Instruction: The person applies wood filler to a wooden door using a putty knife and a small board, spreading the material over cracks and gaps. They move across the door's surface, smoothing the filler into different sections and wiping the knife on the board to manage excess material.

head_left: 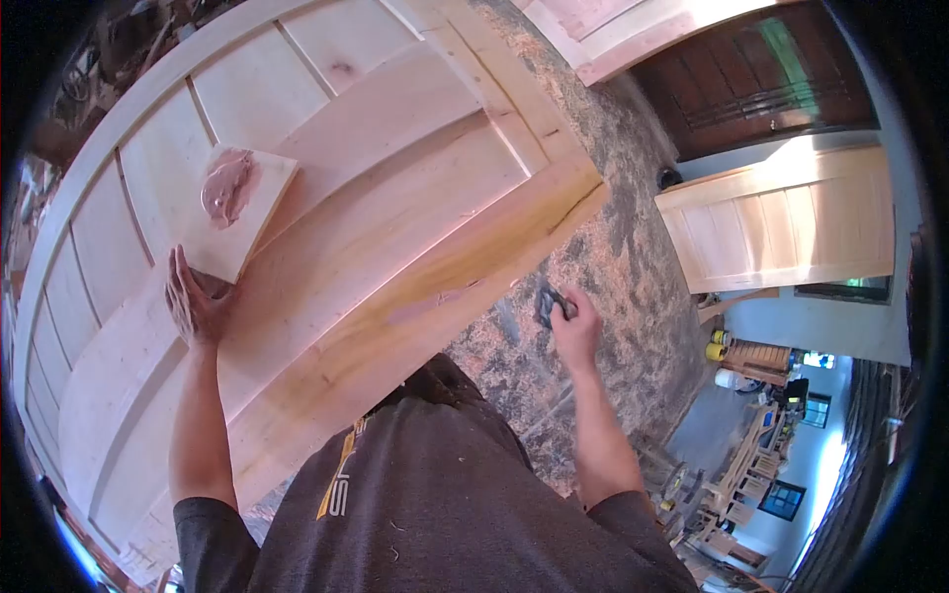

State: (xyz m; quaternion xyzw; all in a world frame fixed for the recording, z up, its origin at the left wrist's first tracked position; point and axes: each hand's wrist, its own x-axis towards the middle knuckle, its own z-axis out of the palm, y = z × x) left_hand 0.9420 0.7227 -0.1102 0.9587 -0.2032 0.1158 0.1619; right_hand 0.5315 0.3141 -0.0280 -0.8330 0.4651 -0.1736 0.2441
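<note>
My left hand [196,301] is at the lower edge of a small wooden board [259,188], its fingers along one corner and its thumb near the other. The grip is partly hidden. A smeared mound of pinkish putty [229,188] sits on the board. Beneath it lies a large pale wooden door [395,212] with a curved raised rail and grooved panels. My right hand [578,331] is closed around a small dark putty knife [546,302], off the door's near edge and above the floor. Pinkish filler patches [435,301] mark that yellowish edge.
Wood shavings litter the floor [633,296]. Another pale panelled door [781,222] leans by the wall at right, with a dark brown door [761,79] beyond. Yellow and white buckets [727,379] and a long cluttered workbench [741,465] stand at lower right.
</note>
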